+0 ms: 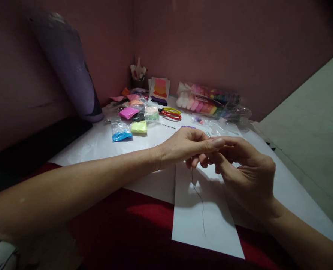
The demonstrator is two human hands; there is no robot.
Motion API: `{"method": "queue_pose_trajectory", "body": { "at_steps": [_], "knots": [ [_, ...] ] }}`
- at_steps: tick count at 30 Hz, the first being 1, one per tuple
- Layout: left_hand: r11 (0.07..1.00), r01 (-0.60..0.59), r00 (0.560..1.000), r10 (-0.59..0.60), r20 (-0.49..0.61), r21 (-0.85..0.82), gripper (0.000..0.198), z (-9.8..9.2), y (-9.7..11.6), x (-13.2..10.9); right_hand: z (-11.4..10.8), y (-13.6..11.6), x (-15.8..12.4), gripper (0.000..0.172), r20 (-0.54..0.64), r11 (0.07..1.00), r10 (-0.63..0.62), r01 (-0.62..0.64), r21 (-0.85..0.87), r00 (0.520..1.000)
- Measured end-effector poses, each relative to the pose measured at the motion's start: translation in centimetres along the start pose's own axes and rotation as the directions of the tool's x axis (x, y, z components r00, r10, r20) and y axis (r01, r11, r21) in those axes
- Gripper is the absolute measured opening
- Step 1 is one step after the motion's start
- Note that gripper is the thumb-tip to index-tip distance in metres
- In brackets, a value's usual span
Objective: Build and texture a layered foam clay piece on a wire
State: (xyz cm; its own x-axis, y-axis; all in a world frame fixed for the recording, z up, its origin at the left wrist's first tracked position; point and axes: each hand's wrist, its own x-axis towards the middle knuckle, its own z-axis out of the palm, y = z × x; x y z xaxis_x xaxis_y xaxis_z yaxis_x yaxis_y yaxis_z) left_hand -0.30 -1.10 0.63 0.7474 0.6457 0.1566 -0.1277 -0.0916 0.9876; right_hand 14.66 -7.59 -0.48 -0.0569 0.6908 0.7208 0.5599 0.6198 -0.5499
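Observation:
My left hand [187, 144] and my right hand [246, 168] meet over a white sheet of paper [202, 225], thumbs and fingertips pressed together. From beneath the curled fingers of my left hand, a thin dark thread [202, 202] trails down over the sheet in a loose curve. My right hand is closed in a pinch against the left fingertips; what lies in its grip is mostly hidden. A small shiny bit [208, 134] shows just above the joined fingers, too little to name. Behind my left hand, a purple piece with a ruffled edge [188, 127] is partly covered.
Yellow-and-red-handled scissors [171, 112] lie at the back, beside several small bags of coloured clay [139, 127]. A large plastic pack of coloured pieces [202, 101] sits back right. A purple roll [67, 67] leans at left. A pen holder [138, 75] stands in the corner.

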Motion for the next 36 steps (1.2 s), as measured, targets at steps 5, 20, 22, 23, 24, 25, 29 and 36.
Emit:
{"method": "queue_pose_trajectory", "body": {
  "at_steps": [5,20,22,23,24,25,29,36],
  "knots": [
    [1.000,-0.005,1.000,0.005,-0.001,0.003,0.049,0.05,0.01,0.10,0.16,0.23,-0.09,0.021,0.040,1.000,0.014,-0.015,0.022,0.999],
    [0.999,0.011,1.000,-0.011,-0.001,0.042,0.049,0.02,0.09,-0.09,0.06,0.14,-0.15,0.018,0.038,0.999,0.019,-0.021,0.049,0.999],
    [0.999,0.010,1.000,-0.010,0.004,0.047,0.048,0.03,0.13,-0.11,0.03,0.13,-0.16,0.019,0.041,0.998,0.020,-0.023,0.057,0.999],
    [0.999,0.011,1.000,-0.011,0.004,0.050,0.048,0.03,0.15,-0.12,0.00,0.14,-0.17,0.019,0.043,0.998,0.019,-0.022,0.057,0.999],
    [0.999,0.011,1.000,-0.011,0.003,0.052,0.048,0.03,0.15,-0.12,-0.02,0.16,-0.17,0.019,0.044,0.998,0.020,-0.022,0.053,0.999],
    [0.998,0.013,1.000,-0.013,0.000,0.055,0.048,0.04,0.16,-0.12,-0.04,0.18,-0.18,0.019,0.044,0.999,0.021,-0.023,0.046,0.999],
    [0.997,0.010,1.000,-0.010,0.005,0.079,0.047,-0.01,0.10,-0.09,-0.06,0.32,-0.24,0.022,0.058,0.999,0.031,-0.033,0.034,0.998],
    [0.994,0.023,1.000,-0.023,-0.003,0.111,0.048,-0.14,-0.18,0.00,0.16,0.32,-0.16,0.019,0.099,0.998,0.049,-0.053,0.034,0.994]
  ]
}}
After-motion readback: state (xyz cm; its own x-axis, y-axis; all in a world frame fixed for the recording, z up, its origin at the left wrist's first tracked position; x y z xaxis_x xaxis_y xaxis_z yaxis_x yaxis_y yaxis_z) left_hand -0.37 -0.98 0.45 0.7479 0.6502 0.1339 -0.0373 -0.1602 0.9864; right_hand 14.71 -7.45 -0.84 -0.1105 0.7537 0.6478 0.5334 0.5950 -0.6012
